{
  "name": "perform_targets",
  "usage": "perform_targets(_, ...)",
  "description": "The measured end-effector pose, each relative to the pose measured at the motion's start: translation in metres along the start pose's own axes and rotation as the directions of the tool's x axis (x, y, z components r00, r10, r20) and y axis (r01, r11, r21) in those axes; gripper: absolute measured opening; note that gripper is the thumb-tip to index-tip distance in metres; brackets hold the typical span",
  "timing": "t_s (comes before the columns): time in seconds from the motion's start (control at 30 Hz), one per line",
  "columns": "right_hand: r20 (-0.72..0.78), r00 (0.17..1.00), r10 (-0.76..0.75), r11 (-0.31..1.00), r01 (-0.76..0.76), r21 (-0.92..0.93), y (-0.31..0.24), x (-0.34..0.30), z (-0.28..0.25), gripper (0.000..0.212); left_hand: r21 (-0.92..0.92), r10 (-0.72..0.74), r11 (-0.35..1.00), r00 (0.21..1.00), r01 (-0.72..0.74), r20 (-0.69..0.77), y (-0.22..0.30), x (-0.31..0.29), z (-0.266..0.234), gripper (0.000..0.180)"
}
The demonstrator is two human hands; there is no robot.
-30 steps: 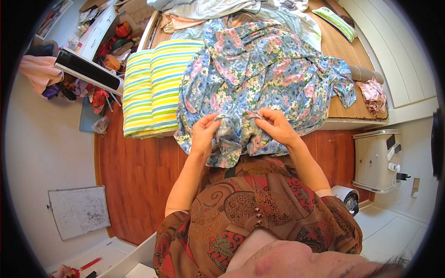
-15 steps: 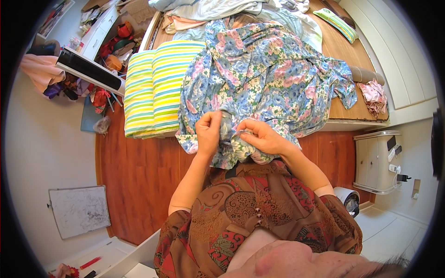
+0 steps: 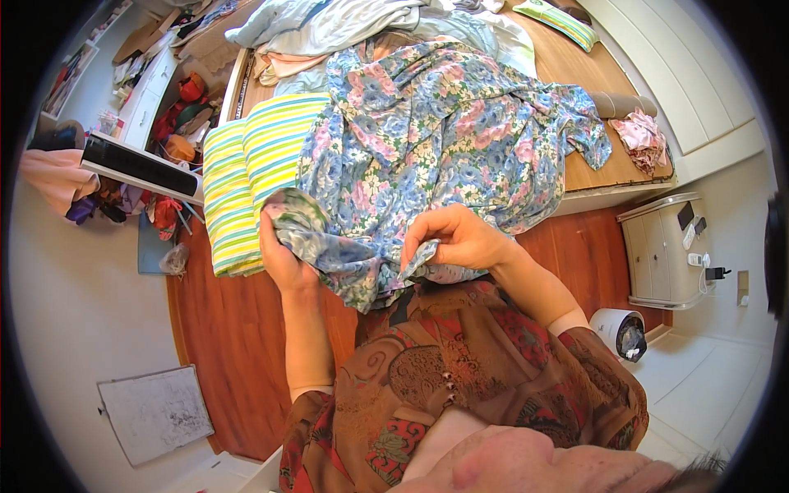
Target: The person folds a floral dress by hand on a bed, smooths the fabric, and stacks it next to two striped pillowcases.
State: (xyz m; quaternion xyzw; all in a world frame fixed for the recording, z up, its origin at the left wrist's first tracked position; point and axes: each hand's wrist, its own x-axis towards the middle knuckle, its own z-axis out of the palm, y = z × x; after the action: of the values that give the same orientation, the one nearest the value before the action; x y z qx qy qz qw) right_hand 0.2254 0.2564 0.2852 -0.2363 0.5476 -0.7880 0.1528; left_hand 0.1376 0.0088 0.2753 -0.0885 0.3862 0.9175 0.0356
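Left forearm [image 3: 306, 341]: bare, running almost straight up.
Left grip [image 3: 283, 259]: fingers [image 3: 267, 230] pointing up, partly curled, closed in a hold.
Right forearm [image 3: 541, 289]: bare, slanting up and leftward.
Right grip [image 3: 460, 234]: knuckles [image 3: 444, 217] uppermost, fingers bent down and left, pinching.
Spacing: grips apart, ahead of the torso [image 3: 452, 361].

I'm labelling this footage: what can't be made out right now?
Left hand: fingertips hidden by floral fabric, head view.
Pale bedding: far end cut off by head view's upper edge.
Board: marks too faint in head view.
White bin: contents too small in head view.
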Motion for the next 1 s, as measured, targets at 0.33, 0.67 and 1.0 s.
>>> perform_targets(0.33,-0.325,0.936,0.137,0.99,-0.121,0.068,0.043,0.022,-0.006,0.011,0.589,0.005,0.782,0.947,-0.204,0.322,-0.064,-0.027,-0.016,0.022)
perform_targets(0.67,-0.275,0.945,0.179,0.956,-0.101,0.274,0.062,0.023,-0.021,0.035,0.542,-0.058,0.776,0.82,-0.322,0.57,-0.085,-0.037,-0.028,0.009)
perform_targets(1.0,-0.178,0.974,0.137,0.99,-0.14,-0.005,0.067,0.026,-0.024,0.017,0.587,-0.22,0.766,0.751,-0.262,0.623,-0.073,-0.036,-0.019,0.014)
